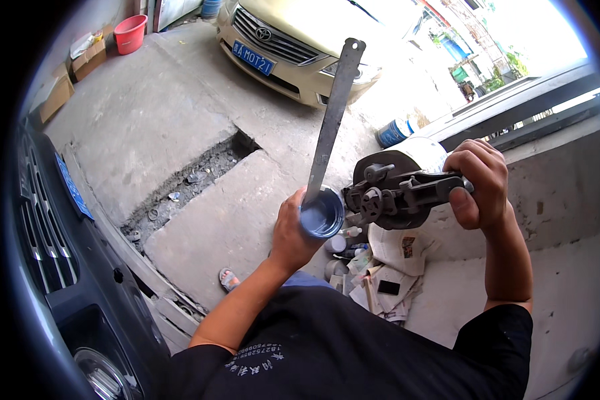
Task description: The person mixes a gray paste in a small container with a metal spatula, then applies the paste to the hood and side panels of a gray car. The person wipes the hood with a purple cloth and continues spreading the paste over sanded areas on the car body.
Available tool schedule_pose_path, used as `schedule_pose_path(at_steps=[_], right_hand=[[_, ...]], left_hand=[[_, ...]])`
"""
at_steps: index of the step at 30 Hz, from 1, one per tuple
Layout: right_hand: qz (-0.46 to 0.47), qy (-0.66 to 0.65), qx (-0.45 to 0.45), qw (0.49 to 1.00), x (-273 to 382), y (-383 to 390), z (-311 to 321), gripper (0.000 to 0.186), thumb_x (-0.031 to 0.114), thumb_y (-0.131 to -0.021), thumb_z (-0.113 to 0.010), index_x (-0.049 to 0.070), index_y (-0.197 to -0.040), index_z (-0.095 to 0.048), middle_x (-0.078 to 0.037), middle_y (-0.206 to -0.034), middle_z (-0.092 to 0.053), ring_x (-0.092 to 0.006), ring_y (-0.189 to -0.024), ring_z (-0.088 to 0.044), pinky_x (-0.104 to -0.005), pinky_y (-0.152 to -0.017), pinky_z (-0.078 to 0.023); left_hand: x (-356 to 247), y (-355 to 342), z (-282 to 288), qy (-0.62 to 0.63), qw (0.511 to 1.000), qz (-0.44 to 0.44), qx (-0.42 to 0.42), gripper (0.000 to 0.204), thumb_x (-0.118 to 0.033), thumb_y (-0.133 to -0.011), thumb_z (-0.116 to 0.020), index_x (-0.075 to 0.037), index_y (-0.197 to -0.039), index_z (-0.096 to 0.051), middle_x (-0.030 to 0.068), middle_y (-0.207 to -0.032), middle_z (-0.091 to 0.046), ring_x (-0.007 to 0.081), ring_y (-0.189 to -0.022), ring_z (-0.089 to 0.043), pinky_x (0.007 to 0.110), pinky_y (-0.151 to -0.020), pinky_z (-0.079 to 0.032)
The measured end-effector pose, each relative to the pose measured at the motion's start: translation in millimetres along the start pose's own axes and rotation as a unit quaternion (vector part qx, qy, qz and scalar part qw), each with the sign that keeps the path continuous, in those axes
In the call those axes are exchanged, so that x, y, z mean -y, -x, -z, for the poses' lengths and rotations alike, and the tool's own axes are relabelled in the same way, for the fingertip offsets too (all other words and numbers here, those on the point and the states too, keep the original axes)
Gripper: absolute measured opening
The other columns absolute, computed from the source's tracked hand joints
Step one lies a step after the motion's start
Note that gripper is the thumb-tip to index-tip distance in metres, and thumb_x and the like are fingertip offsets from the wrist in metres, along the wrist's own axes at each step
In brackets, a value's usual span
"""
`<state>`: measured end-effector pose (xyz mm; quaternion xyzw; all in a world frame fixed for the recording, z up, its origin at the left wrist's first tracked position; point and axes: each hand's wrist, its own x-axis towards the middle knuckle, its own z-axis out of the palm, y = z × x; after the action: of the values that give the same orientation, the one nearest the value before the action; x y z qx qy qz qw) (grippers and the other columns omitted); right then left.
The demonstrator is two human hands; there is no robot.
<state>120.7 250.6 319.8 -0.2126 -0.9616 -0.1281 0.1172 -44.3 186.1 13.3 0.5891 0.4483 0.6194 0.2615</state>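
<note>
My left hand is closed around a cup with dark blue-grey liquid inside. A long flat metal strip, like a steel ruler with a hole at its top end, stands slanted in the cup and leans out past its rim. My right hand grips the handle of a dark paint-can stirring lid, which has a lever and a round knob. Behind this lid shows a white paint can, tipped with the lid end toward the cup. The lid's spout side is close to the cup's rim; I see no stream between them.
Bottles and jars, newspapers and a black phone lie below the can. A blue can stands beyond. A beige car is ahead, a dark car at left. A broken trench crosses the floor.
</note>
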Motion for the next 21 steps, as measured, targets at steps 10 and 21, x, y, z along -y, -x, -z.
schedule_pose_path(at_steps=[10,21], right_hand=[[0.026,-0.002,-0.012,1.0,15.8,-3.0,5.2,0.02,0.022,-0.067,-0.049,0.002,-0.069,-0.055,-0.011,-0.06,-0.051,-0.0263,-0.05,-0.051,-0.0376,-0.052,-0.045],[0.071,0.042,-0.017,0.996,23.6,-4.5,2.1,0.039,0.042,-0.078,-0.06,0.004,-0.069,-0.055,-0.007,-0.058,-0.051,-0.0216,-0.048,-0.051,-0.0334,-0.05,-0.043]], left_hand=[[-4.8,9.0,-3.6,-0.008,1.0,-0.009,-0.004,0.089,-0.014,-0.069,-0.084,0.0,-0.14,-0.032,0.0213,-0.13,-0.049,0.0378,-0.118,-0.051,0.043,-0.101,-0.041],[-11.4,12.3,-3.1,-0.003,1.0,-0.005,-0.013,0.09,-0.015,-0.068,-0.085,-0.001,-0.139,-0.033,0.0202,-0.128,-0.051,0.0375,-0.117,-0.052,0.044,-0.099,-0.043]])
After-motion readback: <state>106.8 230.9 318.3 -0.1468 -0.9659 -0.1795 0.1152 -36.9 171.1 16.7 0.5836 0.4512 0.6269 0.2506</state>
